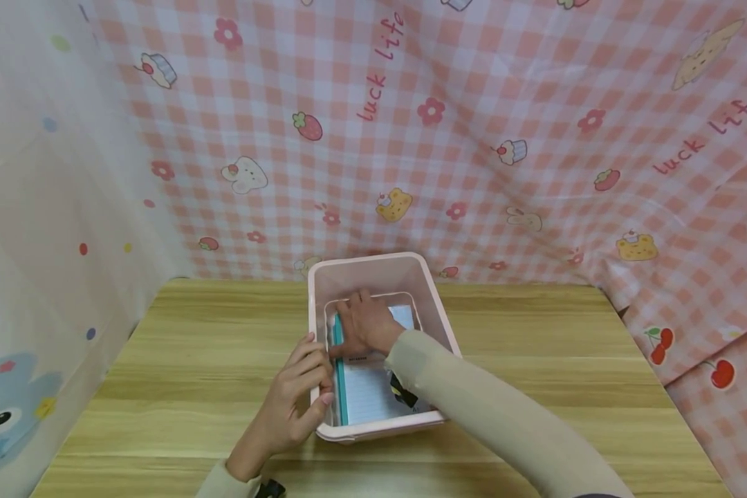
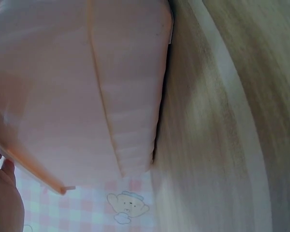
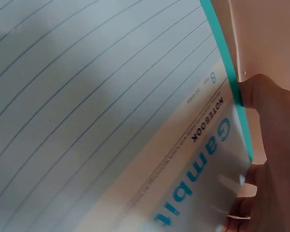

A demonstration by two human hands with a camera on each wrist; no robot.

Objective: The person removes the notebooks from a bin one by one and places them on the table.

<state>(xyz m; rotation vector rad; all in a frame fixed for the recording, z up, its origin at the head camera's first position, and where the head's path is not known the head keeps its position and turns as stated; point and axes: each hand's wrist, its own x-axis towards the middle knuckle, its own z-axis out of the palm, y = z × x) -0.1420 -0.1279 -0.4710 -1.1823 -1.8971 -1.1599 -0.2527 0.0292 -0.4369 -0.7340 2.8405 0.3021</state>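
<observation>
A pale pink plastic bin (image 1: 382,261) stands on the wooden table. In it lies a notebook (image 1: 367,398) with a ruled pale-blue cover and a teal spine (image 3: 227,58); "Gambit NOTEBOOK" shows in the right wrist view. My right hand (image 1: 369,324) reaches down into the bin and grips the notebook near the far end of its spine. The thumb (image 3: 255,89) is at the teal edge, with the fingertips partly hidden behind the cover. My left hand (image 1: 301,387) holds the bin's left rim, fingers over the edge and thumb toward the near corner.
The wooden table (image 1: 180,387) extends on both sides of the bin. A pink checked cloth (image 1: 380,152) hangs behind the table's back edge, close to the bin. Another pale printed cloth (image 1: 68,207) hangs at the left.
</observation>
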